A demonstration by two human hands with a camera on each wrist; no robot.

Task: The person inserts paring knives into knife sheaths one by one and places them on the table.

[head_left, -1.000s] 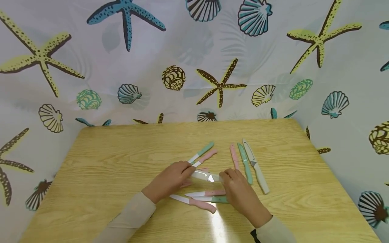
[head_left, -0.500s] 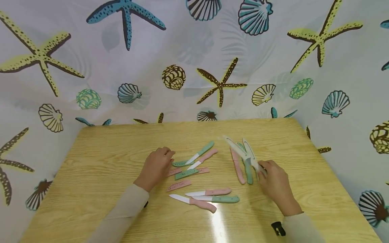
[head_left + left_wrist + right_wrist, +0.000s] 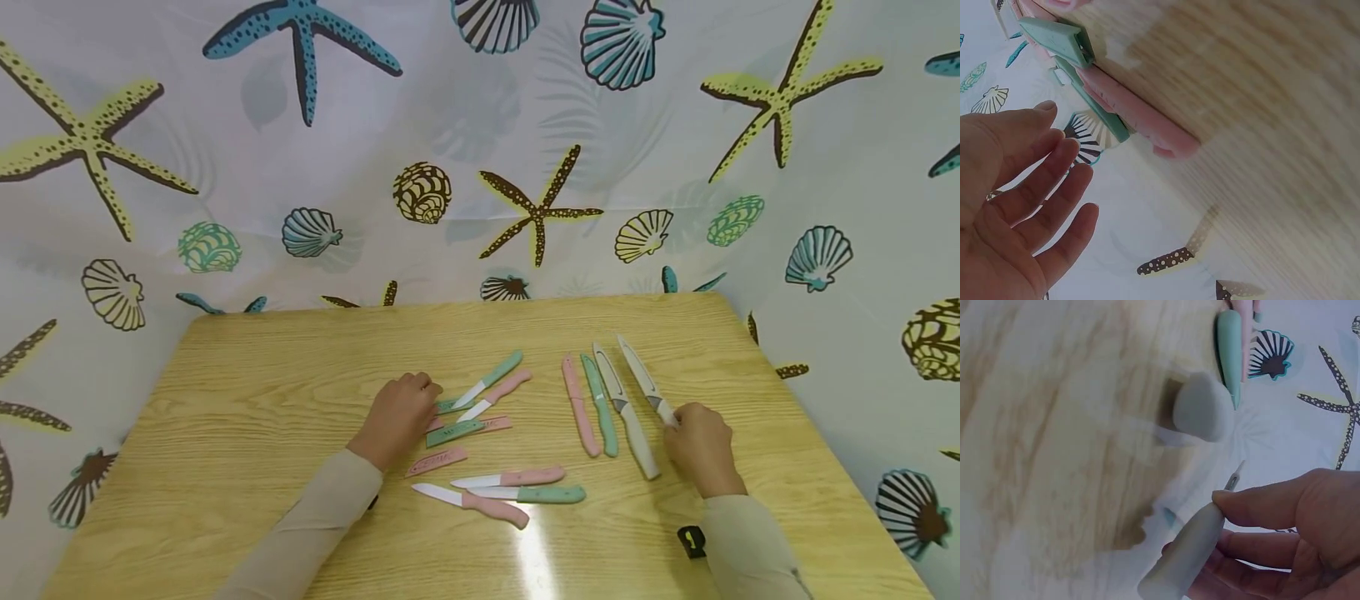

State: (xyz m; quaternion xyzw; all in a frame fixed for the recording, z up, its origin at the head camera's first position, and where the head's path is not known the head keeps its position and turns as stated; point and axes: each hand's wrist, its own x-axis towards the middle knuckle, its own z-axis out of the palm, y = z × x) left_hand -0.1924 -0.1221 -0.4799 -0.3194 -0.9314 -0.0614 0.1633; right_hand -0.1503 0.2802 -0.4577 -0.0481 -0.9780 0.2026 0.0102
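My right hand (image 3: 701, 446) grips the pale handle (image 3: 1182, 553) of a white sheathed knife (image 3: 640, 371) at the right end of a row. Beside it lie another white sheathed knife (image 3: 637, 442), a green one (image 3: 602, 412) and a pink one (image 3: 577, 408). My left hand (image 3: 397, 417), fingers loosely bent and holding nothing in the left wrist view, hovers by loose sheaths: a green sheath (image 3: 454, 432) across a pink one, another pink sheath (image 3: 1138, 112) and a green sheath (image 3: 446, 407) partly hidden by the hand.
Bare-bladed knives lie mid-table: a green-handled (image 3: 502, 368) and a pink-handled one (image 3: 512, 383) at the back. Nearer lie two pink-handled knives (image 3: 498, 508) and a green-handled one (image 3: 555, 495). A separate pink sheath (image 3: 437, 461) lies left of them. A patterned cloth (image 3: 360, 150) hangs behind the wooden table (image 3: 262, 375).
Both hands held the white knife over the middle; they parted, and my right hand carried it rightward and lowered it beside the row. My left hand drew back left toward the sheaths.
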